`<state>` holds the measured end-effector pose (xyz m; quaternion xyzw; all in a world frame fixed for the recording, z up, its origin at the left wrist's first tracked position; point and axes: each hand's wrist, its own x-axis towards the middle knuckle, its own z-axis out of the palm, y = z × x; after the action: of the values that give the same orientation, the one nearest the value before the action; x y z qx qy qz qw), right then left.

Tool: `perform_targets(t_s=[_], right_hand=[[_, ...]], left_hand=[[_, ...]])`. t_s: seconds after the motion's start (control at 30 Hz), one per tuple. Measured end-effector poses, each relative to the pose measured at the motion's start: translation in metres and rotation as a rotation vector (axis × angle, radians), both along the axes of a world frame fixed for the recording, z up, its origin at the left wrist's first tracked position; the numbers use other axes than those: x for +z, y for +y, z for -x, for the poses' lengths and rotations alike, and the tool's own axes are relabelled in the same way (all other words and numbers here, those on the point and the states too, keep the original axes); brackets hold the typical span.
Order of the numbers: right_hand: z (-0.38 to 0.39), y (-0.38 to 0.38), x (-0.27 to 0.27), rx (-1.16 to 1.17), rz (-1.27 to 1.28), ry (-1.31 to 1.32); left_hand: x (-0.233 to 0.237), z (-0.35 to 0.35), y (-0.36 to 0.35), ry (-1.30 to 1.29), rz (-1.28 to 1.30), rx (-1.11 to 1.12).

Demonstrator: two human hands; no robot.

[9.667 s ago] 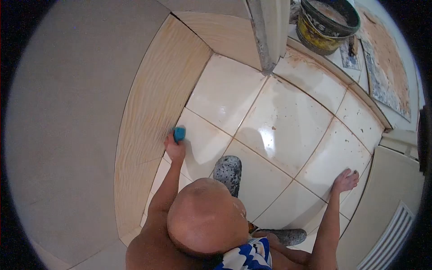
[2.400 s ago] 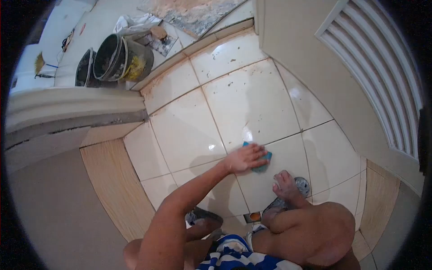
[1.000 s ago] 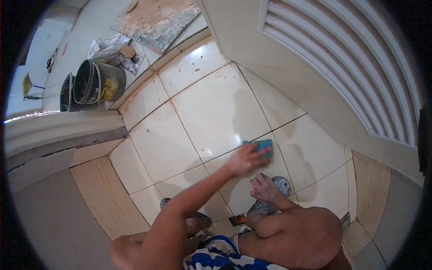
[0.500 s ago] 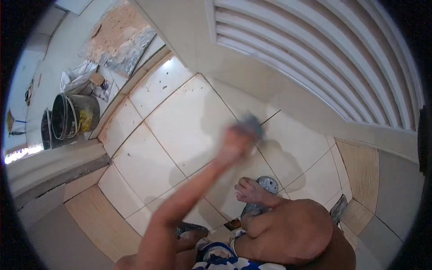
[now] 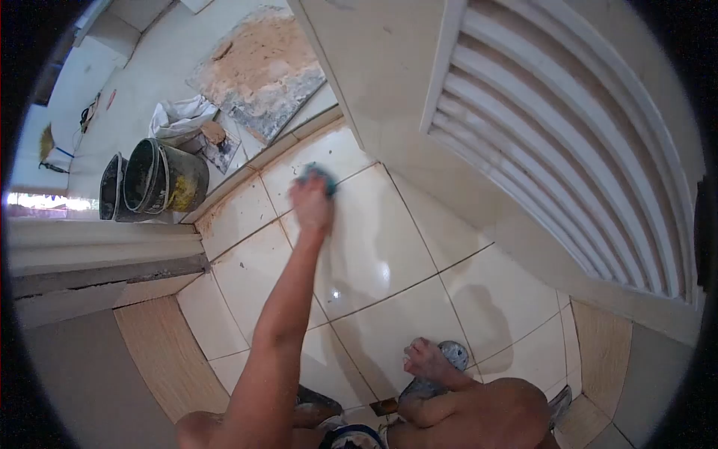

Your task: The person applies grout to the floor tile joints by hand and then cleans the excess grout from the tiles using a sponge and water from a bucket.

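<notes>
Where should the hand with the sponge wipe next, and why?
Probably a short slide sideways, toward the buckets. The left hand presses the sponge on a floor line near the doorway. The stained tile on that side shows brown smears and dark specks, while the shiny tile beside the arm looks clean.

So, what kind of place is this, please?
Probably a room under tiling or renovation work: glossy floor tiles with brownish joints, dirty buckets nearby, and the left hand pressing a blue sponge on the tiles.
</notes>
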<state>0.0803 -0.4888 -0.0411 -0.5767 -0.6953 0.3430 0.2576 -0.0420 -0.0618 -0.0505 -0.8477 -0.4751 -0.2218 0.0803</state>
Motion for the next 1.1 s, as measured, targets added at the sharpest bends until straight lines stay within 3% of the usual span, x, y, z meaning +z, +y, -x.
perform_targets(t_s=[0.03,0.07,0.13,0.17,0.23,0.3,0.43,0.5,0.57,0.63,0.7,0.73,0.8,0.87,0.9,0.93,1.0,1.03,1.1], right_hand=[[-0.004,0.002,-0.005,0.005,-0.014,-0.009],[-0.002,0.000,-0.009,0.000,-0.060,0.005],[0.003,-0.001,-0.009,0.007,-0.099,0.028],[0.002,0.003,-0.004,-0.004,-0.090,0.042],[0.000,0.007,0.005,0.008,-0.086,0.054],[-0.003,0.008,0.005,0.034,0.005,0.053],[0.002,0.000,0.002,0.021,0.051,0.058],[0.001,-0.005,-0.016,0.062,-0.056,-0.017],[0.000,0.003,0.000,0.050,-0.016,0.002],[-0.004,0.008,0.008,0.041,0.020,0.013],[-0.003,0.008,0.006,0.004,-0.018,0.075],[-0.003,0.009,0.006,0.002,-0.022,0.072],[0.000,0.007,0.006,-0.027,-0.039,0.037],[0.002,0.008,0.009,-0.032,-0.043,0.040],[0.000,0.011,0.009,-0.032,-0.050,0.040],[0.000,0.010,0.008,-0.017,-0.056,0.035],[0.000,0.003,0.000,0.002,0.010,0.011],[-0.001,0.009,0.000,0.025,0.000,0.010],[0.000,0.008,0.005,-0.036,-0.071,0.110]], left_hand=[[0.014,0.014,0.004,0.015,0.049,0.155],[0.020,0.014,0.004,0.018,0.044,0.158],[0.025,0.003,-0.009,-0.358,0.160,0.302],[0.036,-0.022,-0.023,-0.440,0.379,0.111],[-0.003,-0.074,-0.042,-0.182,0.308,-0.185],[0.004,-0.108,-0.055,-0.123,0.078,-0.315],[-0.014,-0.052,-0.026,0.099,0.173,-0.444],[-0.009,-0.010,-0.006,0.129,0.279,-0.366],[-0.006,0.034,0.002,0.098,0.317,-0.274],[0.004,0.079,0.000,0.170,0.342,0.005],[0.018,0.126,-0.005,0.195,0.331,0.044],[0.024,0.132,-0.004,0.192,0.327,0.042],[0.033,0.140,-0.007,0.226,0.387,0.274],[0.051,0.098,-0.009,0.030,0.284,0.263],[0.057,0.063,-0.010,-0.050,0.351,0.227],[0.047,0.029,-0.011,-0.163,0.294,0.079],[0.007,-0.031,-0.013,-0.282,0.631,-0.002],[-0.006,-0.045,-0.017,-0.044,0.151,-0.343],[0.009,-0.046,-0.021,-0.036,0.205,-0.327]])
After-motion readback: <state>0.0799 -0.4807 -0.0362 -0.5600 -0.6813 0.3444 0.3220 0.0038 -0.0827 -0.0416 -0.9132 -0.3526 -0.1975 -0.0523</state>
